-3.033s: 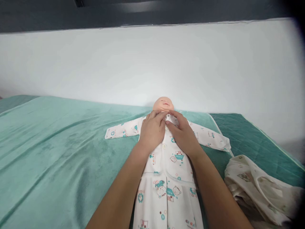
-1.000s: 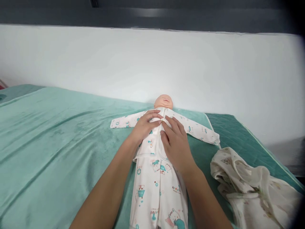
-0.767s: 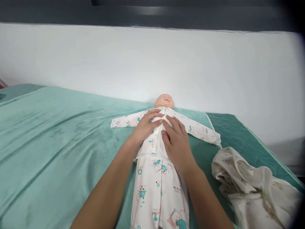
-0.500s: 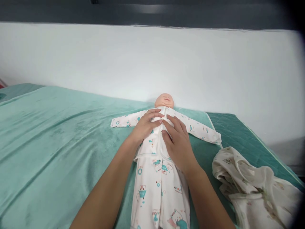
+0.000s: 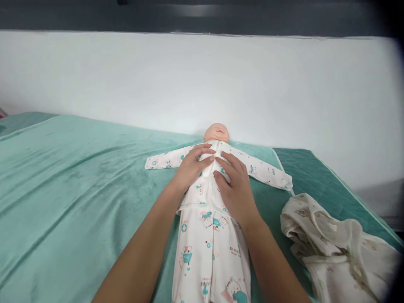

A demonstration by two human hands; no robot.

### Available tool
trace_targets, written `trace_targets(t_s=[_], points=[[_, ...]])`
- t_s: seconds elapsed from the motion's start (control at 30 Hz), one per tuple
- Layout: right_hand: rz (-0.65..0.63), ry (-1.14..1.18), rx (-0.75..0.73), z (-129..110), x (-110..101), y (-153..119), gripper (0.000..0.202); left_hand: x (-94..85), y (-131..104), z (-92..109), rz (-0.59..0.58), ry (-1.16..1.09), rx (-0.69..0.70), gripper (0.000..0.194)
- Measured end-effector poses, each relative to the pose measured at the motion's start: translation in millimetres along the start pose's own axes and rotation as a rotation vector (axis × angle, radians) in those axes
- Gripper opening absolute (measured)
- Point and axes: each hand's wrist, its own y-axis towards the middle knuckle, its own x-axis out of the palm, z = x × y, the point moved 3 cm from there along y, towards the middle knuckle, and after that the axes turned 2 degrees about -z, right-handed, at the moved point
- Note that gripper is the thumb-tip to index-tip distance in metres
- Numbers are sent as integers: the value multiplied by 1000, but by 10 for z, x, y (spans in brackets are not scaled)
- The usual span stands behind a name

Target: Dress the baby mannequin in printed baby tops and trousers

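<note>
A baby doll point(image 5: 216, 132) lies on its back with its head toward the wall, dressed in a white printed baby shirt point(image 5: 202, 191) and matching pants point(image 5: 197, 252). My left hand point(image 5: 193, 166) rests on the chest, its thumb and index tips close together on the shirt's front edge. Opposite it, my right hand point(image 5: 235, 181) lies over the shirt front with fingers spread and fingertips touching the same seam. Both sleeves stretch out to the sides. What lies beneath my fingertips is hidden.
A crumpled white printed baby garment point(image 5: 334, 248) lies at the right. Beneath everything spreads a light green sheet point(image 5: 78, 181), with a darker green quilted cover point(image 5: 309, 172) at the right. The white wall point(image 5: 142, 80) rises directly behind the doll's head.
Both hands stay at the same spot on the shirt front, with only tiny finger shifts. The view has moved very slightly; the doll and garment lie as before.
</note>
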Motion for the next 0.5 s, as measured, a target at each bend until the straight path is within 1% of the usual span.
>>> trace_targets(t_s=[0.1,0.4,0.5], points=[[38,33,-1,9,-4,-5,34,0,1,2,23,35,3,13],[127,40,3,6,-2,-28,32,5,16,9,3,71,19,15],[111,7,-4,3,-4,-26,33,7,17,-6,0,71,19,17]])
